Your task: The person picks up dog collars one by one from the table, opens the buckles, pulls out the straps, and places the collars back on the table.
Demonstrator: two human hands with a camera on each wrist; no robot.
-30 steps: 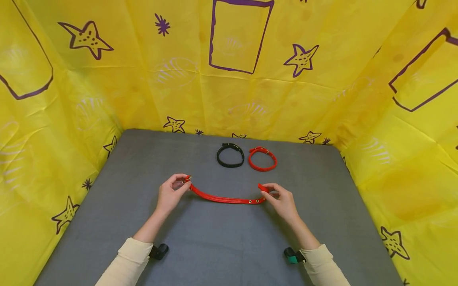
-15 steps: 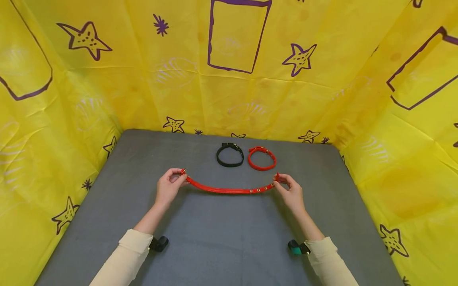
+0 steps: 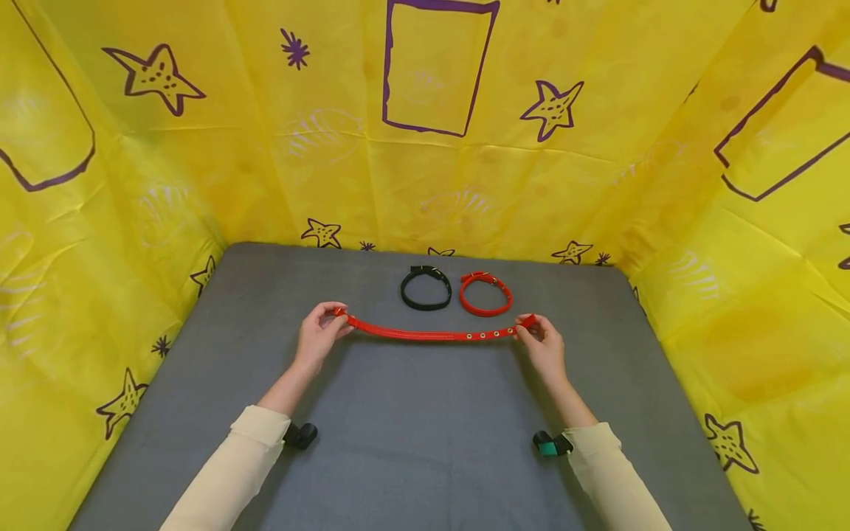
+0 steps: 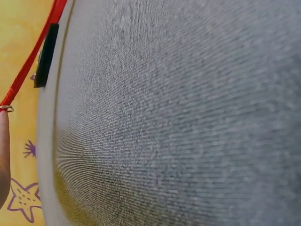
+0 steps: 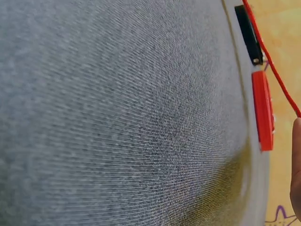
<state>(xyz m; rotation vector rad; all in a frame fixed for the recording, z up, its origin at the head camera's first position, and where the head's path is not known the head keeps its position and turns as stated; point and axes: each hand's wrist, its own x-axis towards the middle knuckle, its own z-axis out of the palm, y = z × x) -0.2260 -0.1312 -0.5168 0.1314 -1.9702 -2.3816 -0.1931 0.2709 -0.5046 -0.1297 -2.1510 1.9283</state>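
Two hands are sharing one red strap (image 3: 418, 335): the left hand (image 3: 319, 333) is pinching the buckle end, the right hand (image 3: 547, 350) the holed end, seemingly spreading it. Moving on seems to be calling for level ends. Above the grey table (image 3: 425, 420), it is sagging lengthwise left to right, buckle pointing left.

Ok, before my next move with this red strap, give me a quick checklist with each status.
1. Left hand pinching one end of the red strap: ok.
2. Right hand pinching the end with eyelets: ok.
3. Red strap clear of the table: ok.
4. Its ends joined: not ok, they are apart.
5. Black loop and red loop not touching: ok.
6. Metal fitting undamaged: cannot tell, partly hidden.
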